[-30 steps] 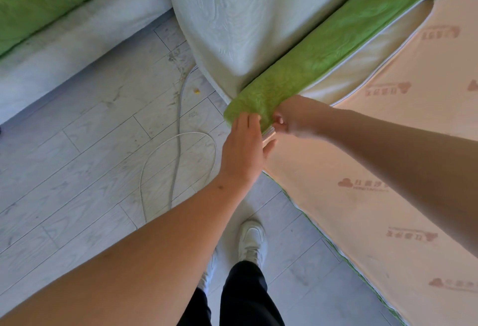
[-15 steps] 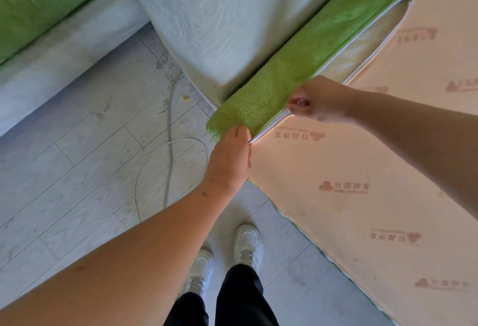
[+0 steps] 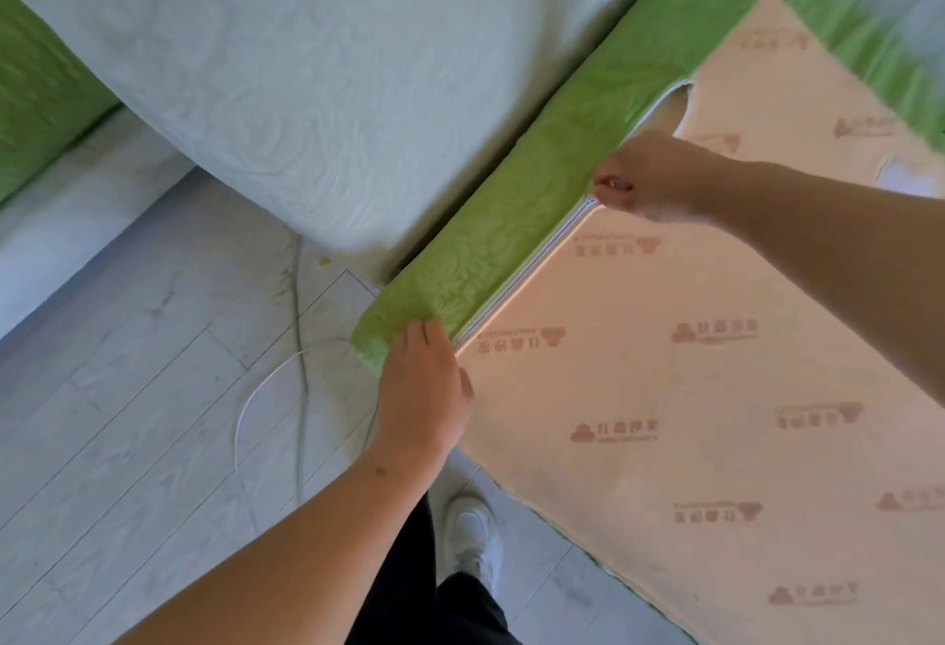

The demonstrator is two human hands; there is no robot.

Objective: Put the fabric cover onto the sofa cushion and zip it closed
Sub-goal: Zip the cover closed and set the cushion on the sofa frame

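Two grips hold: my left hand [image 3: 424, 388] clasps the fabric cover [image 3: 511, 235] at its lower corner, and my right hand [image 3: 647, 179] pinches the zipper [image 3: 532, 272] midway up the edge. Just ahead the sofa cushion [image 3: 676, 111] shows through the open gap. I reckon slack fabric there could snag the slider, or a slipping left grip could let the seam buckle.

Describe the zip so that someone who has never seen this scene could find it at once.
Find the big peach panel printed with logos. A green band borders its upper left edge. The zip is the thin pale stripe between them, running from the left hand up to the right hand.
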